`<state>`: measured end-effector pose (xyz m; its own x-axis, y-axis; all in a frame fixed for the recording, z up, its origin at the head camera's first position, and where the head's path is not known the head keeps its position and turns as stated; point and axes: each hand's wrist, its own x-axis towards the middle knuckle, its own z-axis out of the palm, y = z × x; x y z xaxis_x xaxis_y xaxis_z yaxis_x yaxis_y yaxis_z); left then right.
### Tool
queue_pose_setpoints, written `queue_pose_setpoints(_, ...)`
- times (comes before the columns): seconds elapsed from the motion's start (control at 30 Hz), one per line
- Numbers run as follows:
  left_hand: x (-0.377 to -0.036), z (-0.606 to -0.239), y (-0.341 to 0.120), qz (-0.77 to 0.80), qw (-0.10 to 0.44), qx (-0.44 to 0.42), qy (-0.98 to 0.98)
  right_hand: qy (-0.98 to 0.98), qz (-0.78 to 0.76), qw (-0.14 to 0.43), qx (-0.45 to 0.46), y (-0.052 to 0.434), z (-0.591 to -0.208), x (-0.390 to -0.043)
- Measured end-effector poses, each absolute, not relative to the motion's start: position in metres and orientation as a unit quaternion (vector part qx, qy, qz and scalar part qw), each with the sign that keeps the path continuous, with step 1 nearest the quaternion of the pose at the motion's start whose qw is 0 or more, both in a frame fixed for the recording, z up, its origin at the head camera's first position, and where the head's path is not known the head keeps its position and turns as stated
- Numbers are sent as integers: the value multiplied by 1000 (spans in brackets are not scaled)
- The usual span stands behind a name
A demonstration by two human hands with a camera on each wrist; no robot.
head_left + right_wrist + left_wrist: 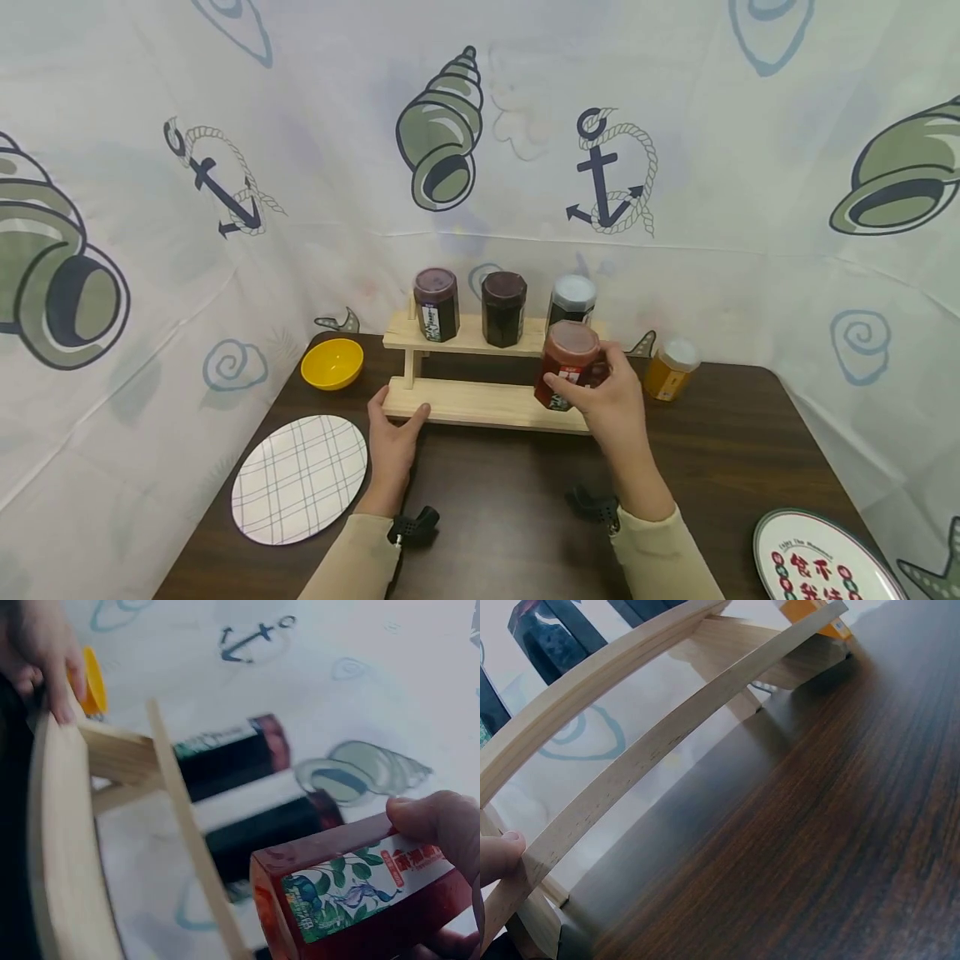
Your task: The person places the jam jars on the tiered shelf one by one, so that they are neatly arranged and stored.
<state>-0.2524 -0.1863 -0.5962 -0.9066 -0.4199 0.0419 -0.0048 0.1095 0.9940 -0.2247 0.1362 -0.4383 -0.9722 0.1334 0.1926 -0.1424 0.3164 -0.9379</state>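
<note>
My right hand [617, 408] grips a red jar [553, 375] with a pinkish lid, thumb on one side and fingers round the other. In the head view the jar overlaps the right part of a two-tier wooden shelf rack [472, 402]. Up close in the right wrist view, the jar's label [345, 889] shows leaves and a bird. At the rack's left end, my left hand [392, 450] holds the lower board between thumb and fingers. Along the upper tier stand two dark jars with purplish lids [437, 310] [504, 312] and one with a whitish lid [573, 298].
An amber jar [667, 373] with a white lid stands right of the rack. To the left are a yellow bowl [332, 364] and a checked white plate [300, 481]. A plate with red characters [821, 558] lies at the front right. Patterned cloth [525, 183] backs the dark table [510, 508].
</note>
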Motion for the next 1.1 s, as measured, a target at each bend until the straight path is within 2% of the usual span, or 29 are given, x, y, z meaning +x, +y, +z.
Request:
queue_pose_setpoints(0.53,-252,-596,-188,-648,165,146,-729,-771,622,132,23,61,-507,-250)
queue_pose_setpoints(1.1,-253,-598,-186,-651,166,147,-726,-779,611,140,27,39,-525,-260)
